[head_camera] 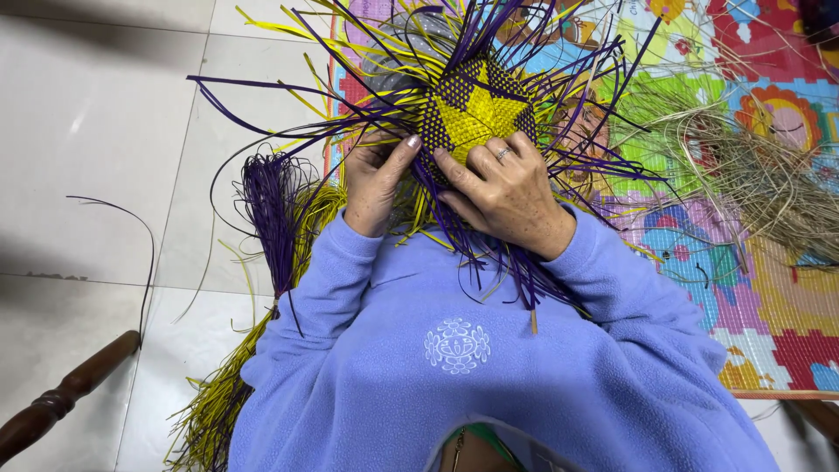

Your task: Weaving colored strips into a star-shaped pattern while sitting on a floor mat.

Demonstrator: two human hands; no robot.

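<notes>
- left hand (374, 182) gripping weave (472, 109) edge, thumb pressing on it
- right hand (502, 188) gripping weave, fingers curled
- strip bundle (271, 210) lying left of left hand

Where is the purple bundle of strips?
The purple bundle lies on the white floor, just beyond the left hand.

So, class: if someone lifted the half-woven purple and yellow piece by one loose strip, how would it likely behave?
The woven piece probably weighs little, being thin strips. Its loose strips arc and droop, so they would likely bend and let it dangle. The tight centre would probably keep its shape.
</notes>
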